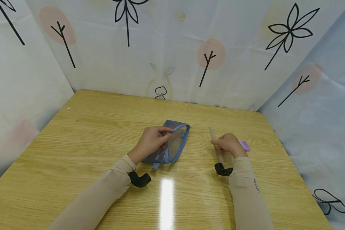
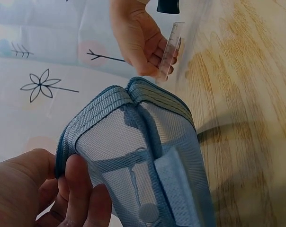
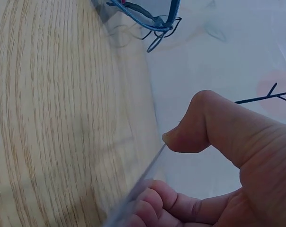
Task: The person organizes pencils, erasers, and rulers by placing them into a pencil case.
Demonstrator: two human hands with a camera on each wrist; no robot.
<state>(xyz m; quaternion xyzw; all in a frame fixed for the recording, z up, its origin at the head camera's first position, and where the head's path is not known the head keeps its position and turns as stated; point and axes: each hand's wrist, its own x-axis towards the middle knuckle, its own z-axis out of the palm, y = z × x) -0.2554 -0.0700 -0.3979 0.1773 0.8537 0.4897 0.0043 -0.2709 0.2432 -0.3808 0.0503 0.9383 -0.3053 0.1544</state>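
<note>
A blue mesh zip pouch (image 1: 176,143) stands on the table with its zipped mouth spread toward the right. My left hand (image 1: 153,140) pinches the pouch's rim between thumb and fingers; the left wrist view shows the mesh pouch (image 2: 119,142) from close by. To the right of the pouch, my right hand (image 1: 228,143) holds a clear plastic ruler (image 1: 219,155) between thumb and curled fingers. Marks along the ruler (image 2: 171,45) show in the left wrist view. In the right wrist view it appears nearly edge-on, under the thumb.
A small purple object (image 1: 244,145) lies on the wooden table (image 1: 103,127), partly hidden behind the right wrist. White patterned cloth (image 1: 172,57) hangs along the table's back and sides. A tiny white scrap (image 1: 68,108) lies at the far left.
</note>
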